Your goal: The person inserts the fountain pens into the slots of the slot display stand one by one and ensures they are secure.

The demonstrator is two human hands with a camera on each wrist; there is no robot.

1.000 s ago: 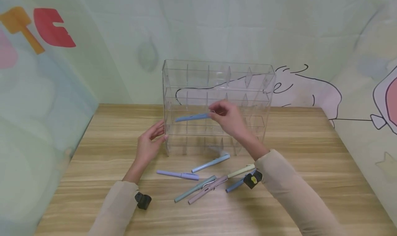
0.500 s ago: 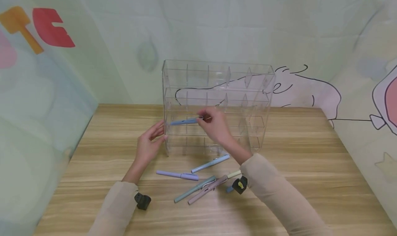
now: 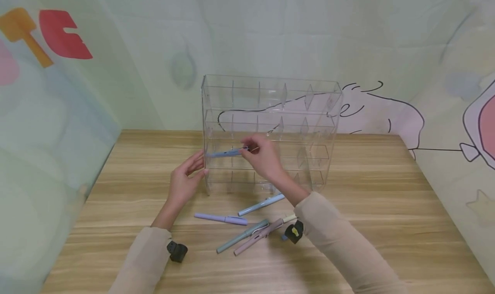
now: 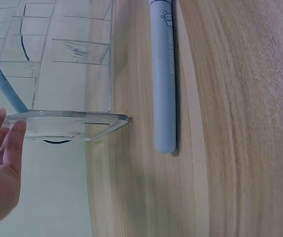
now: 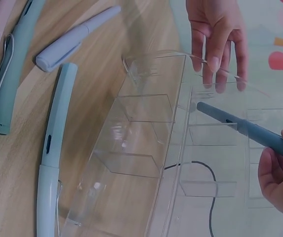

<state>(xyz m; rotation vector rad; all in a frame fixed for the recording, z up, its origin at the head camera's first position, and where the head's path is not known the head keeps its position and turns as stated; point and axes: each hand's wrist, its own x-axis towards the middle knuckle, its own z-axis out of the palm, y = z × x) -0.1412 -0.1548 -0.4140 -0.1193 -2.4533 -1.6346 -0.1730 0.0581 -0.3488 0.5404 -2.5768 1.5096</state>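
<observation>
A clear acrylic rack (image 3: 267, 111) with rows of compartments stands upright on the wooden table. My right hand (image 3: 264, 158) pinches a blue pen (image 3: 224, 153) near its clip end, in front of the rack's third row. The pen lies nearly level, its far end pointing left and close to the rack's left side panel. In the right wrist view that pen (image 5: 240, 124) slants towards the panel; whether it touches anything is hard to tell. My left hand (image 3: 183, 182) touches the outside of the left panel with relaxed fingers, as the left wrist view of the hand (image 4: 3, 168) shows.
Loose pens lie before the rack: lavender (image 3: 220, 218), light blue (image 3: 260, 204), teal (image 3: 241, 237) and mauve (image 3: 258, 237). A pale yellow pen (image 3: 289, 218) and another blue pen (image 3: 285, 237) are partly hidden by my right wrist camera. A printed backdrop (image 3: 154, 49) rises behind the table.
My right hand has moved left and slightly down with the blue pen, bringing its far end to the left panel. The left hand and the rack have stayed put.
</observation>
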